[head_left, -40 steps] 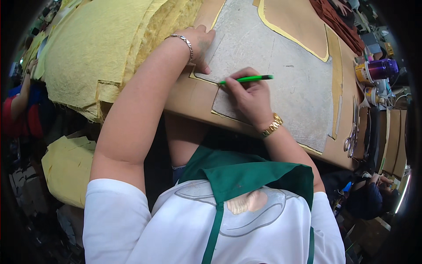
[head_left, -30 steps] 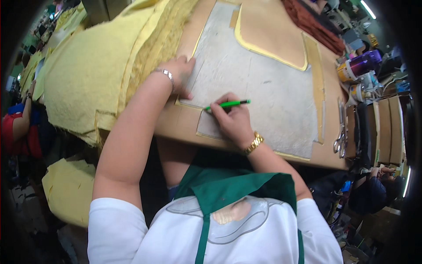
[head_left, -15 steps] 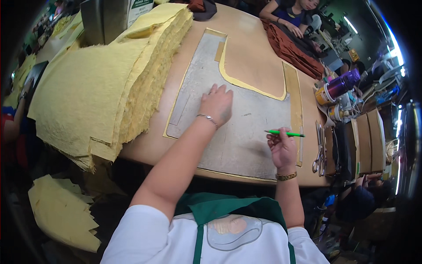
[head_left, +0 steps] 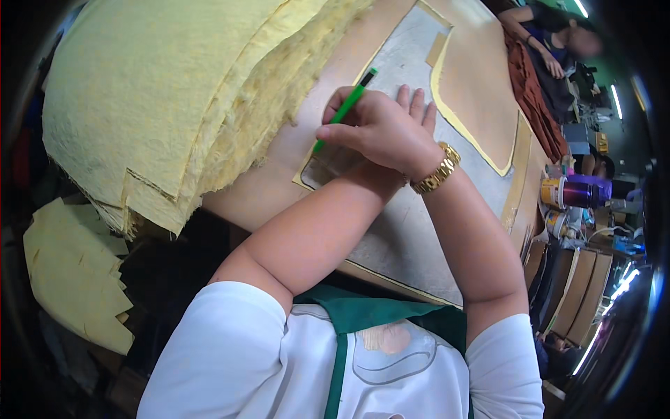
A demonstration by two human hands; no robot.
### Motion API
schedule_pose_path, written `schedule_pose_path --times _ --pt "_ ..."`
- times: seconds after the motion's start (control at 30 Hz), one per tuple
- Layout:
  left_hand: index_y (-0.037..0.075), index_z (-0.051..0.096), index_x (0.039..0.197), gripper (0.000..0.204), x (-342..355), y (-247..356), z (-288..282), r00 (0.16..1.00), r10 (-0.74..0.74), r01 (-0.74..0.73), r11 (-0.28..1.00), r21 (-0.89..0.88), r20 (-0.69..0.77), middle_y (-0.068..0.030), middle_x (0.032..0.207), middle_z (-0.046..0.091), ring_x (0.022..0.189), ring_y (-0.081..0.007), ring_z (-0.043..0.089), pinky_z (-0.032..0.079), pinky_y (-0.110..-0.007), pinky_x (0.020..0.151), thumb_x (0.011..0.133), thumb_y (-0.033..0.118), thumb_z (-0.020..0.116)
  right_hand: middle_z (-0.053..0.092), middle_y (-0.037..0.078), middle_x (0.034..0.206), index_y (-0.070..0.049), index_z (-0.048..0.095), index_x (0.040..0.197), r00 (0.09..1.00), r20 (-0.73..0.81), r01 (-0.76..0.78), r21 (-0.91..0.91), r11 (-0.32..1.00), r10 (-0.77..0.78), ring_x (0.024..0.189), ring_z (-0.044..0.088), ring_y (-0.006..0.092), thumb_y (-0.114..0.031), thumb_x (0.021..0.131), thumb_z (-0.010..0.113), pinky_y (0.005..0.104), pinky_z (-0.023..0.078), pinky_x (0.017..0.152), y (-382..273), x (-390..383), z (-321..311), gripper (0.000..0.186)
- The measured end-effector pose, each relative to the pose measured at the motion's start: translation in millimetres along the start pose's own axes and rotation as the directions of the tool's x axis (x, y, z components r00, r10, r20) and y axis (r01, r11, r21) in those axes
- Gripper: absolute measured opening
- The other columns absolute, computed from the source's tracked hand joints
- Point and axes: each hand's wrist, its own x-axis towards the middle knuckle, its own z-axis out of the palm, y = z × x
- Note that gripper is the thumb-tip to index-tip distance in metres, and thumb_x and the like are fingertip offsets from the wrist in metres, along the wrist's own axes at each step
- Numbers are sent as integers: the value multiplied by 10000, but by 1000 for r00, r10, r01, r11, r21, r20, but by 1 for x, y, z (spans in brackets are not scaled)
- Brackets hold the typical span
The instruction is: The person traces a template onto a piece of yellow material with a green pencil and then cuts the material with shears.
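Observation:
My right hand (head_left: 373,133), with a gold watch, grips a green pencil (head_left: 366,80) and crosses over my left hand (head_left: 417,106). The pencil's lower end is near the left edge of a large grey template (head_left: 412,244) with a curved cutout. My left hand lies on the template with its fingertips apart; its palm is hidden under the right. Yellow-edged material borders the template on the tan work table (head_left: 244,206). A thick stack of fibrous yellow sheets (head_left: 139,84) stands at the left of the table.
A co-worker (head_left: 548,49) sits across the table beside rust and dark fabric (head_left: 523,98). Tubs (head_left: 553,192) and a purple container (head_left: 586,188) stand at the right, above upright cardboard pieces (head_left: 590,293). More cut yellow sheets (head_left: 73,272) lie low at the left.
My right hand has swung left across my left hand, carrying the pencil to the template's left edge and tilting it upright. My left hand stays on the template; the view has shifted.

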Motion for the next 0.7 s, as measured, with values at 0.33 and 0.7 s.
schedule_pose_path --times 0.33,0.7 --pt "13 236 1315 760 0 -1 -1 996 -79 61 933 -354 -35 -173 1391 145 1300 -357 41 122 -661 924 780 498 473 594 113 669 -15 551 794 939 329 19 242 970 -101 632 573 215 -196 721 658 309 433 603 -2 26 14 223" --pt "60 232 1323 632 19 0 -16 935 -61 215 880 -423 348 -132 1399 141 1296 -331 90 105 -552 1000 825 396 430 568 42 720 -40 533 809 999 26 21 99 995 -24 688 519 135 -154 768 599 271 419 643 53 63 -56 137"
